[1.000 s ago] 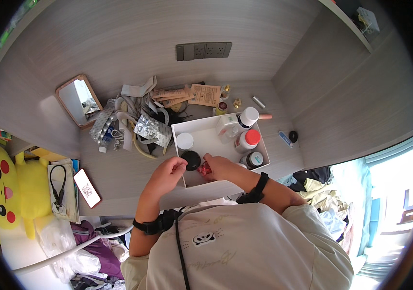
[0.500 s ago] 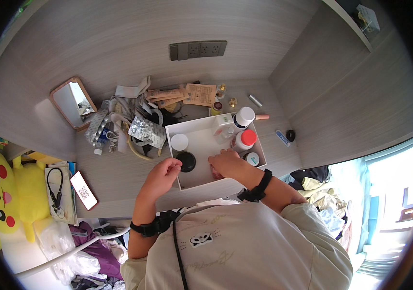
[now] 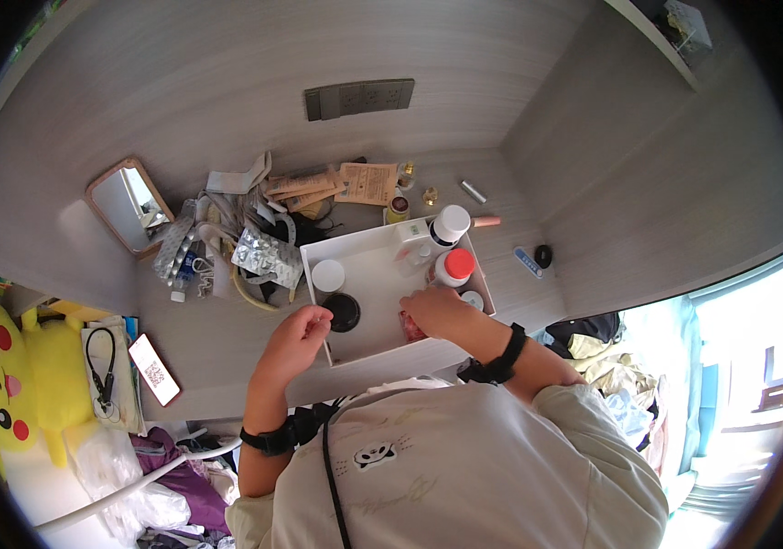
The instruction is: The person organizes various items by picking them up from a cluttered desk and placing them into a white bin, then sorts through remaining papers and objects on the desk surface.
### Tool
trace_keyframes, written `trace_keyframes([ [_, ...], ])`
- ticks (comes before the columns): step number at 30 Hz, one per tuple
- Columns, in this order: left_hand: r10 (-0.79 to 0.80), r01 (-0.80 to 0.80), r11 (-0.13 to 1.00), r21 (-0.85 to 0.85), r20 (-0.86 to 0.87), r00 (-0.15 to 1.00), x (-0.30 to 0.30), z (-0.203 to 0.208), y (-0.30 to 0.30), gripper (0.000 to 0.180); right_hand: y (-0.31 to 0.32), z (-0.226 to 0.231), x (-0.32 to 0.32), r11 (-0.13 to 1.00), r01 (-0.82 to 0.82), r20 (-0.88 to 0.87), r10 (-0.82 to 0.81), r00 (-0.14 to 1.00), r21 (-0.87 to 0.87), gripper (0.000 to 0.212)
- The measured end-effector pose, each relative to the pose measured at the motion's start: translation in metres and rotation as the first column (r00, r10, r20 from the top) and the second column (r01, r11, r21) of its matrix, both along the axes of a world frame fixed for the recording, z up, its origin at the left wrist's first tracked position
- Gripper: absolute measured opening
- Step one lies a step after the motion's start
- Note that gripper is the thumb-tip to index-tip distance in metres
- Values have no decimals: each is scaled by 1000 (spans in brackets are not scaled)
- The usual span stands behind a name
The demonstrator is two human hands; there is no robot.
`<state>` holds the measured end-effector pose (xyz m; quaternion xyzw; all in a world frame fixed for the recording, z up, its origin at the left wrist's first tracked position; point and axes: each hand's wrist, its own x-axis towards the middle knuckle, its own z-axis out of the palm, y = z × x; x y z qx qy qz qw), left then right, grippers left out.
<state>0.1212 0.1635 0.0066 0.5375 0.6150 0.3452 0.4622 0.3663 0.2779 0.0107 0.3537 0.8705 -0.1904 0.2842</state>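
Note:
A white open box [image 3: 375, 274] stands on the desk in front of me. My right hand [image 3: 439, 313] reaches into its near right part, fingers closed on a small red packet [image 3: 412, 328]. Over the near left corner, my left hand [image 3: 298, 335] has its fingers curled together beside a round black jar [image 3: 343, 312]; whether they hold anything is hidden. Behind that jar sits a round white jar [image 3: 327, 275]. On the box's right side are a red-capped bottle [image 3: 455, 265], a white-capped bottle [image 3: 450, 224], a small white carton [image 3: 411, 240] and a partly hidden jar [image 3: 472, 300].
Left of the box lies a pile with a silver blister pack [image 3: 265, 256] and a headband [image 3: 245, 284]. Tan packets [image 3: 366, 183] lie behind. A mirror [image 3: 131, 207] leans at the left; a phone [image 3: 154, 370] rests near the front edge. A lipstick-like tube [image 3: 474, 191] lies back right.
The whole view has shifted slightly. More of the red packet shows under my right hand, which has stayed in the near right of the box. My left hand remains by the black jar.

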Motion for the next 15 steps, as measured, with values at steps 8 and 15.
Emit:
trace_keyframes([
  [8,7,-5,999,32,-64,998,1,11,1,15,22,89,59,985,142,-693,-34,720,98,27],
  [15,-78,88,994,-64,142,987,28,32,12,12,127,28,150,822,548,-679,-317,662,151,25],
])
